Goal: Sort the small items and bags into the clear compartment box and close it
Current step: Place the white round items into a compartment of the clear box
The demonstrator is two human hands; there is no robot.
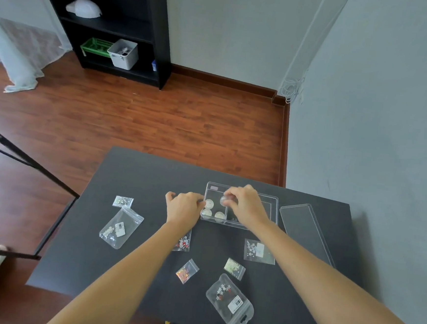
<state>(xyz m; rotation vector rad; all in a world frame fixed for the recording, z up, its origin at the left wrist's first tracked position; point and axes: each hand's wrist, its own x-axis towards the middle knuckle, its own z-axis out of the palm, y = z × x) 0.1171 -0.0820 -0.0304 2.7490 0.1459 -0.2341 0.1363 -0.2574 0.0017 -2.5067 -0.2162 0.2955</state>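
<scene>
The clear compartment box (240, 207) was set open on the far half of the dark bench (135, 232), and its lid (304, 227) was laid flat just to the right of it. Three small round containers (212, 210) were seen in the box's left compartment. A fourth round container (226, 200) was pinched in the grip of the right hand (246, 206), held over the box just above the other three. The left hand (184, 207) was rested against the box's left wall, fingers curled; whether anything was held in its grip could not be told.

Several small clear bags were scattered on the bench outside the box: a tiny bag (123, 201) and a larger labelled bag (121, 228) to the left, a bag of red and white pieces (183, 244) partly hidden under the left forearm, a bag of white flowers (258, 251) under the right forearm, an orange-flecked bag (186, 271), a yellowish bag (234, 268), and a large hang-hole bag (230, 302) nearest the viewer.
</scene>
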